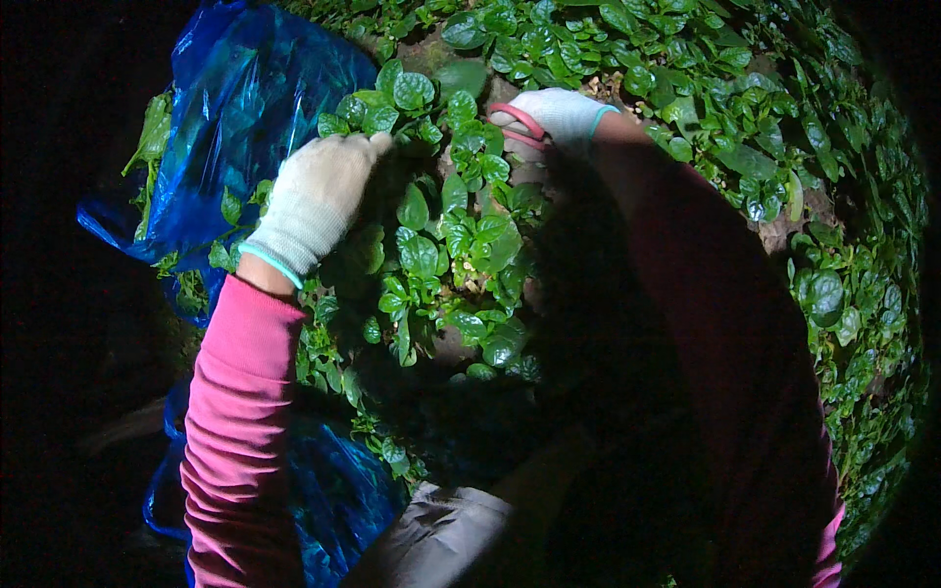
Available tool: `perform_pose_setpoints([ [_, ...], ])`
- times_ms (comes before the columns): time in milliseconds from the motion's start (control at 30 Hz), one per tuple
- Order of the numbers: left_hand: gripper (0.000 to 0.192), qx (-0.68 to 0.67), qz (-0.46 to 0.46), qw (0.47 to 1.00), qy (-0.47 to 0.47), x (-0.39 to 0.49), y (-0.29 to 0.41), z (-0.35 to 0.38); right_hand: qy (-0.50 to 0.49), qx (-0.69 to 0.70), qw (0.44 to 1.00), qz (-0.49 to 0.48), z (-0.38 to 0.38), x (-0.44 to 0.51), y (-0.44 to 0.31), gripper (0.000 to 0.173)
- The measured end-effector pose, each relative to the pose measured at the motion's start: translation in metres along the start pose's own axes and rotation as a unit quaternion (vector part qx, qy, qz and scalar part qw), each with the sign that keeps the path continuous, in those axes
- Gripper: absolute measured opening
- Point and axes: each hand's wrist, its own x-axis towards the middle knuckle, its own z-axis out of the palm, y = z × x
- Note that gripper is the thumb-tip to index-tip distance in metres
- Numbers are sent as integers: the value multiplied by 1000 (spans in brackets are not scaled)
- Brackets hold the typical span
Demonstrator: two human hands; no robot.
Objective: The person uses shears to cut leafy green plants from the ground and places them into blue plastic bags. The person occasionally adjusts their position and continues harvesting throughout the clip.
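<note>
White knit gloves with turquoise cuffs cover both hands. At the left of the plants, my left hand (320, 187) has its fingers curled in at a leafy sprig (390, 95); whether they grip its stem cannot be told. My right hand (551, 117) is closed round the red-pink handles of a small cutting tool, probably scissors (522, 125), held low over the soil. The tool's blades are hidden. Between and below the hands grow glossy green leafy plants (463, 242). A blue plastic bag (242, 95) with greens in it lies just left of my left hand.
More of the leafy plants (750, 132) spread over the ground at the top and right. A second blue plastic bag (338, 500) lies at the bottom left, beside a grey trouser leg (448, 529). Deep shadow covers the lower middle and the far left.
</note>
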Motion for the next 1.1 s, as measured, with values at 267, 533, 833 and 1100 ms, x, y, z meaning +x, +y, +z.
perform_pose_setpoints([
  [267, 49, 37, 95, 995, 19, 79, 18, -10, 110, 270, 933, 210, 1, -30, -59, 36],
  [533, 47, -71, -9, 990, -119, 93, 1, 16, 111, 89, 966, 216, -4, -21, -65, 34],
  [833, 29, -201, -93, 967, 129, 21, -8, 10, 323, -9, 912, 252, -16, -84, -124, 24],
  [1100, 36, -471, -304, 739, 375, -92, 37, -83, 148, -141, 932, 301, -136, -252, -287, 27],
])
